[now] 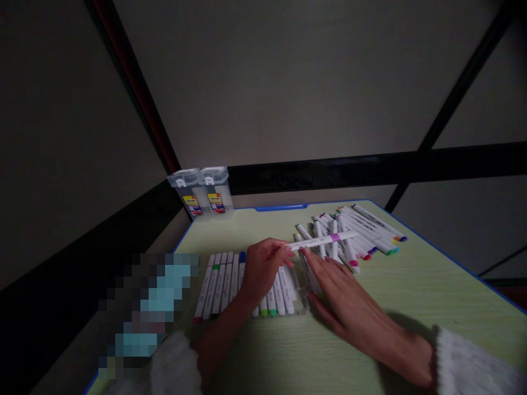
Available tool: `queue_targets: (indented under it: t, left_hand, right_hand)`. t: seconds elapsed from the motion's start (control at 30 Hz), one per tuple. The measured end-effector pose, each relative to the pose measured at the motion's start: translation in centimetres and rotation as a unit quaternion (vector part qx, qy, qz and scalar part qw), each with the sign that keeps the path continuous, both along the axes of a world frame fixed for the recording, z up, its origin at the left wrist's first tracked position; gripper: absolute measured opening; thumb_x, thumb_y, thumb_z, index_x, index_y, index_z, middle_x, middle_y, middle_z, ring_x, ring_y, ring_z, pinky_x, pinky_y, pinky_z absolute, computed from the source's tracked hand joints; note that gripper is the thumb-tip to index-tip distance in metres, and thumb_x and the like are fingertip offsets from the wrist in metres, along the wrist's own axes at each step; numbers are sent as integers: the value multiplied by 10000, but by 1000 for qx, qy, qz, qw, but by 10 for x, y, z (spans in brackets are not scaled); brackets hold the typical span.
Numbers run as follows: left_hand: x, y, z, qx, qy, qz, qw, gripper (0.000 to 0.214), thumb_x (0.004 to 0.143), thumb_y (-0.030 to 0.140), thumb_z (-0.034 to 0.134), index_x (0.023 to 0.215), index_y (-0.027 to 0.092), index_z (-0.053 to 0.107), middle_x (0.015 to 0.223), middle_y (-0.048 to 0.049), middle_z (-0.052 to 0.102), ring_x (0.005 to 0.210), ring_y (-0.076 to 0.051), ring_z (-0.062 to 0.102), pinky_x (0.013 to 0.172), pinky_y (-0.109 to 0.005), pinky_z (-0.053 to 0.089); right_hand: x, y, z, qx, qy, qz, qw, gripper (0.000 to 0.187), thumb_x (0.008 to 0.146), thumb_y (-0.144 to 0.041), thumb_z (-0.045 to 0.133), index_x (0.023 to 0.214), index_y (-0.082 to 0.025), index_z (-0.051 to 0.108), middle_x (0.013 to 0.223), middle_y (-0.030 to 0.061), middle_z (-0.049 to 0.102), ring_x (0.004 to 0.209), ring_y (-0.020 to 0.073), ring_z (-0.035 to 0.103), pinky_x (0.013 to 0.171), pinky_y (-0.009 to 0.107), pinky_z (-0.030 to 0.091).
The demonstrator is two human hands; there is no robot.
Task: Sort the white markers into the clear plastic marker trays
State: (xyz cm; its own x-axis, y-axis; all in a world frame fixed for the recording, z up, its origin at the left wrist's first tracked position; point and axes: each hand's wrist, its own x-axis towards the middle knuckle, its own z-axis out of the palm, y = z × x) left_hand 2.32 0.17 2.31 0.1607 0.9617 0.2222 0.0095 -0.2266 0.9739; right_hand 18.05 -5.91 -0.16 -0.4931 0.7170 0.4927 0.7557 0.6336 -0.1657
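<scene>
Your sleeves [473,359] look like rough, fuzzy cloth; the markers [223,285], smooth plastic; the 2 boxes [222,192], clear shiny plastic; the tabletop [432,288], matt wood grain.

looks onto a plain grey wall [288,82], dimly lit and darkening toward the left. shows a glossy black band [321,173] running across it, a dark strip [462,82] slanting up to the right and a reddish-edged strip [134,88] at the left. takes in, below, a pale green, wood-grained table [436,296] edged in blue, set close to the wall.
</scene>
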Motion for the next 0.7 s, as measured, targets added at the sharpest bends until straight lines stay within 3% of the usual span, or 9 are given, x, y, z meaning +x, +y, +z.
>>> queue_targets:
  t: [0.7]
  left_hand:
    - [7, -9, -7, -33, 24, -121, 992, 62, 641, 160, 581, 654, 131, 527, 571, 4, 590, 492, -94, 564, 531, -215, 448]
  right_hand:
    - [1, 2, -3, 8, -8, -7, 1000, 649, 833, -167, 378, 1391, -129, 49, 1321, 156, 380, 1163, 265, 399, 907, 456, 399]
